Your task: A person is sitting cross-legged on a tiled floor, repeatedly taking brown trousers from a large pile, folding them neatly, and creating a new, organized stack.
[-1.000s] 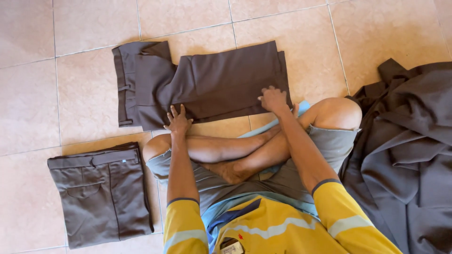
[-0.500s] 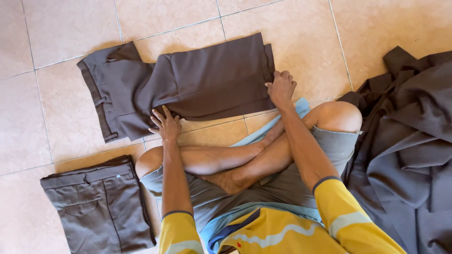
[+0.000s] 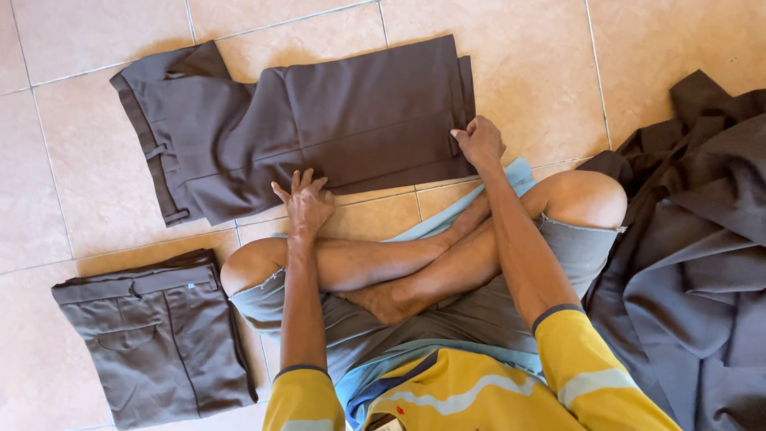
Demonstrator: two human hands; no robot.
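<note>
A pair of dark brown trousers (image 3: 319, 128) lies spread flat on the tiled floor in front of my crossed legs, waistband to the left and leg ends to the right. My left hand (image 3: 306, 201) rests with fingers spread on the near edge of the trousers, around the middle. My right hand (image 3: 479, 142) pinches the near corner of the leg ends at the right. I sit cross-legged in grey shorts and a yellow shirt.
A folded pair of grey-brown trousers (image 3: 159, 335) lies by my left knee. A heap of dark unfolded cloth (image 3: 702, 263) is piled at my right. Beige floor tiles (image 3: 72, 160) surround everything.
The view has shifted, so the trousers sit lower and more to the left. Both hands stay on the near edge of the trousers; the right hand now grips the leg-end corner.
</note>
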